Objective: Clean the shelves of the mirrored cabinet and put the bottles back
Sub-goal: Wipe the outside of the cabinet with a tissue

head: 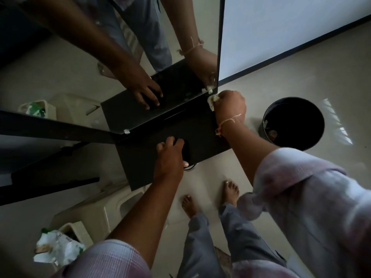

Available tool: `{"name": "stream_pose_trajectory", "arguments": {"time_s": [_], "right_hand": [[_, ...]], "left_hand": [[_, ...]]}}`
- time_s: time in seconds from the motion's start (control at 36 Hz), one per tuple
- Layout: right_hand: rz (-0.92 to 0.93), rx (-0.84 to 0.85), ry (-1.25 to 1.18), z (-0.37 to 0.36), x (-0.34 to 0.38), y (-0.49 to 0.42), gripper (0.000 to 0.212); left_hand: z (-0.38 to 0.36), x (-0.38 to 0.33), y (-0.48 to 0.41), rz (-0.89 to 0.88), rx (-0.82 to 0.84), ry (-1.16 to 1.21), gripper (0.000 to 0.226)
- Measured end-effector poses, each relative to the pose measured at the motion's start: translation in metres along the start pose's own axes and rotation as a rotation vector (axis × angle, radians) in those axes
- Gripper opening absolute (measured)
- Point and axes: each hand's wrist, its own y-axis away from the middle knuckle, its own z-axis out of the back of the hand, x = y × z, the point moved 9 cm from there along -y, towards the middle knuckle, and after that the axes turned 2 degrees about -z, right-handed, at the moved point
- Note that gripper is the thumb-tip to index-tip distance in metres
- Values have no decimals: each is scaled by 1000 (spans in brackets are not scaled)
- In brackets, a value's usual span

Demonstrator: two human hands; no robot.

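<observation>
Wiping step in hand. Right hand [229, 106], centre right of frame, grip clenched round white cloth [211, 100] at back corner of dark shelf [200, 133] beside mirror [80, 57]. Left hand [170, 155] lies relaxed on shelf front, grasping nothing. Bottles not visible. Next move likely calls for sweeping cloth leftward.

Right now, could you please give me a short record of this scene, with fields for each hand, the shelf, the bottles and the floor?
left hand: rests on the front part of the shelf
right hand: grips a white wipe at the shelf's back right corner
shelf: dark, nothing standing on it, backed by a mirror
bottles: none in view
floor: black bin on the right; wipes packet by a beige stool on the left
</observation>
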Motion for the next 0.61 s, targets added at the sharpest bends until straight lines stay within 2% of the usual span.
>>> {"name": "stream_pose_trajectory", "arguments": {"time_s": [0.19, 0.36, 0.47, 0.56, 0.61], "right_hand": [[51, -50, -41, 0, -6, 7, 26], [134, -169, 192, -3, 10, 30, 26], [274, -115, 259, -37, 41, 67, 24], [366, -50, 223, -65, 65, 94, 18], [461, 15, 210, -81, 79, 109, 18]], "left_hand": [[2, -3, -1, -26, -10, 10, 63], [2, -4, 0, -42, -3, -1, 63], [0, -3, 2, -71, -26, 16, 69], [1, 4, 11, -93, -95, 77, 59], [4, 17, 17, -98, -131, 202, 49]]}}
